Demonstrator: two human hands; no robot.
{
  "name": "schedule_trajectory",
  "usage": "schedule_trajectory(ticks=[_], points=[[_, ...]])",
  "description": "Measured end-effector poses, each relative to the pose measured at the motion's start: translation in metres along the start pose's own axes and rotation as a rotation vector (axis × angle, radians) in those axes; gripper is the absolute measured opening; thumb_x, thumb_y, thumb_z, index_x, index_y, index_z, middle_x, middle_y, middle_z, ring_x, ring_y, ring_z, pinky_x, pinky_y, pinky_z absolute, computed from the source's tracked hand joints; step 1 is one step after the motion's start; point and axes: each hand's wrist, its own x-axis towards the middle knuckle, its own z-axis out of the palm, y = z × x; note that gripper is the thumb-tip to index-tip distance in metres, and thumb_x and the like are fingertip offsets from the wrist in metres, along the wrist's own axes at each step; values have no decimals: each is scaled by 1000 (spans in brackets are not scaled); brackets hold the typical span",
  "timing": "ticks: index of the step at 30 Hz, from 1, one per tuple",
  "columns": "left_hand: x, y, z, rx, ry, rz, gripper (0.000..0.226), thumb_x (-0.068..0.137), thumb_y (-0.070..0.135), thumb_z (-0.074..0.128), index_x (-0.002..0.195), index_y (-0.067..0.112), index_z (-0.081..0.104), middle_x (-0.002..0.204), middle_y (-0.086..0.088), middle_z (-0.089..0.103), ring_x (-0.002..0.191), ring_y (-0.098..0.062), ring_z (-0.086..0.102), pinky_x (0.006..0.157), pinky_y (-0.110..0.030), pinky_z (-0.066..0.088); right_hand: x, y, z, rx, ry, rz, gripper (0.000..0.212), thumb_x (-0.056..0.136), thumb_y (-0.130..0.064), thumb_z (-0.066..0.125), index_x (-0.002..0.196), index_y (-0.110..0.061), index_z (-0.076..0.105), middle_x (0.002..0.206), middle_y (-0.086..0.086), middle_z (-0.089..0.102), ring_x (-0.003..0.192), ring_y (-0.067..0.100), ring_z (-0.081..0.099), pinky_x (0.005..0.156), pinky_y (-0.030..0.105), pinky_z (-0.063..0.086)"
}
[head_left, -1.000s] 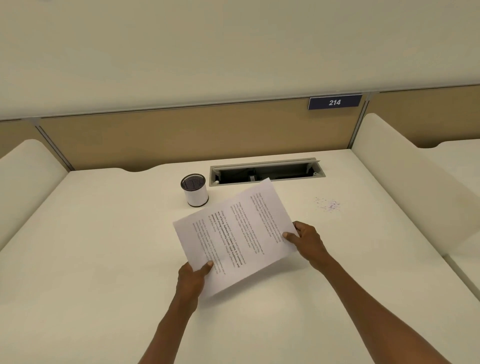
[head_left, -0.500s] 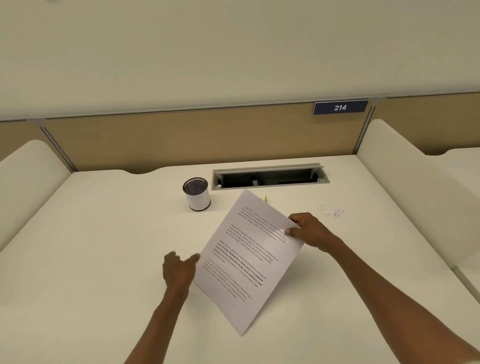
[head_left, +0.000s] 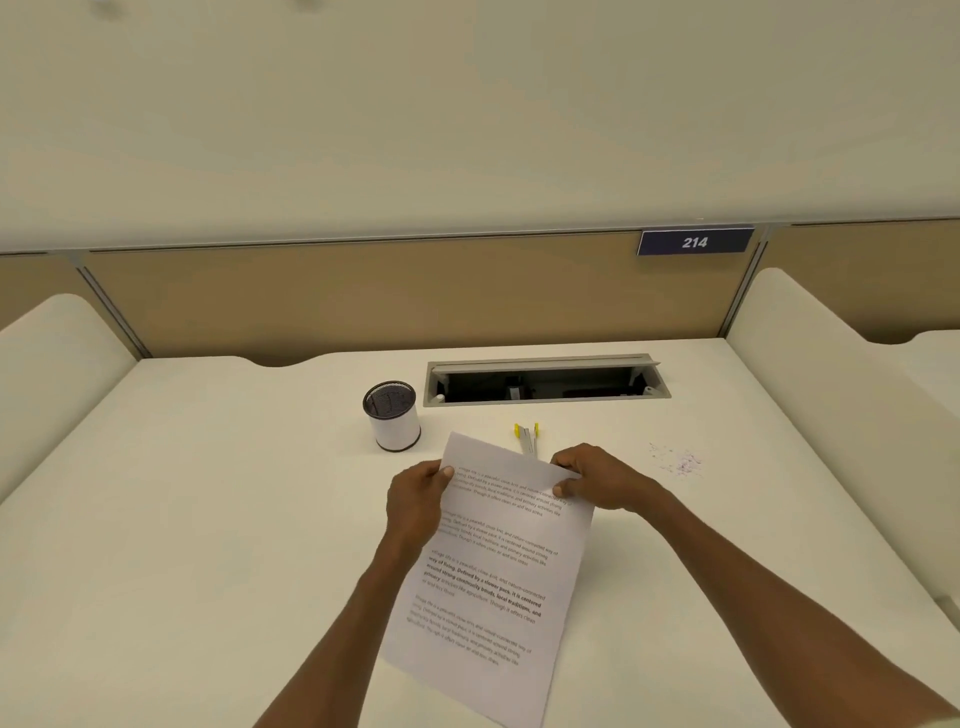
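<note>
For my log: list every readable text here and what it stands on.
"214": sign on the partition.
"Defined by a slower pace, it is centered": bold line on the sheet.
Rest of the sheet's print: too small to read.

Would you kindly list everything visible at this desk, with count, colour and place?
desk: one, cream, fills the foreground
cable tray: one, grey, open, recessed at the desk's back
pen cup: one, black mesh with white band, left of the cable tray
printed sheet: one, white with black text, held over the near middle
yellow-tipped items: count unclear, yellow and white, just beyond the sheet's top edge
specks: scattered, purple, right of the sheet
number plate: one, dark blue, back partition
left hand: one, grips the sheet's top left edge
right hand: one, pinches the sheet's top right corner
</note>
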Motion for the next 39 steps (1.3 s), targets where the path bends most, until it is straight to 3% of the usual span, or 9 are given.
schedule_trajectory(ticks=[6, 10, 12, 14, 17, 25, 31, 33, 39], points=[[-2, -21, 11, -88, 25, -95, 15, 98, 27, 63, 98, 26, 78, 89, 10, 79, 86, -16, 75, 86, -43, 59, 27, 20, 8, -51, -127, 34, 4, 88, -15, 67, 92, -15, 67, 100, 4, 69, 93, 22, 66, 79, 33, 54], [3, -29, 16, -82, 37, -136, 20, 98, 24, 64, 86, 34, 76, 83, 12, 78, 84, -19, 75, 83, -39, 59, 44, 29, -2, 88, -182, 149, 29, 85, 1, 60, 110, -12, 70, 110, 3, 70, 99, 16, 63, 79, 25, 50], [5, -32, 17, -79, 33, -153, 22, 98, 24, 63, 84, 36, 75, 82, 13, 78, 83, -18, 75, 84, -41, 59, 59, 32, -8, 149, -79, 185, 29, 83, 7, 58, 103, -9, 71, 107, 7, 71, 93, 17, 63, 72, 20, 48], [7, -35, 18, -69, 24, -166, 22, 98, 25, 63, 85, 37, 75, 83, 14, 78, 83, -15, 75, 85, -40, 58, 77, 34, -8, 126, 124, 231, 17, 83, 0, 63, 96, -8, 69, 106, 12, 70, 86, 20, 63, 71, 26, 51], [10, -40, 20, -78, 13, -186, 17, 98, 26, 64, 90, 34, 77, 85, 12, 78, 83, -14, 75, 87, -43, 59, 105, 33, 0, -52, 277, 274, 28, 87, -21, 67, 111, -7, 61, 116, 9, 64, 104, 26, 60, 78, 29, 43], [16, -46, 27, -87, 4, -226, 15, 98, 28, 64, 101, 27, 79, 87, 12, 79, 84, -13, 75, 85, -41, 59, 149, 18, 36, -262, 347, 246, 51, 88, -37, 64, 123, -4, 47, 116, 20, 47, 100, 38, 55, 78, 39, 48], [14, -39, 23, -111, -19, -213, 15, 98, 28, 64, 102, 24, 78, 89, 10, 79, 81, -10, 75, 72, -26, 55, 155, 26, 49, -364, 320, 145, 21, 93, -14, 57, 112, -5, 55, 112, 19, 50, 99, 33, 52, 73, 35, 45], [12, -36, 22, -115, -31, -213, 15, 98, 28, 64, 101, 26, 78, 88, 10, 79, 81, -10, 75, 73, -27, 56, 157, 25, 45, -259, 316, 146, 21, 92, -8, 55, 113, -5, 57, 113, 20, 56, 99, 33, 55, 74, 34, 44], [3, -25, 19, -172, -55, -211, 13, 98, 25, 64, 97, 26, 78, 86, 7, 79, 79, -12, 76, 69, -26, 56, 134, 5, 11, 519, 221, 210, 45, 82, -7, 75, 124, -4, 60, 112, 12, 65, 94, 20, 58, 73, 25, 45]])
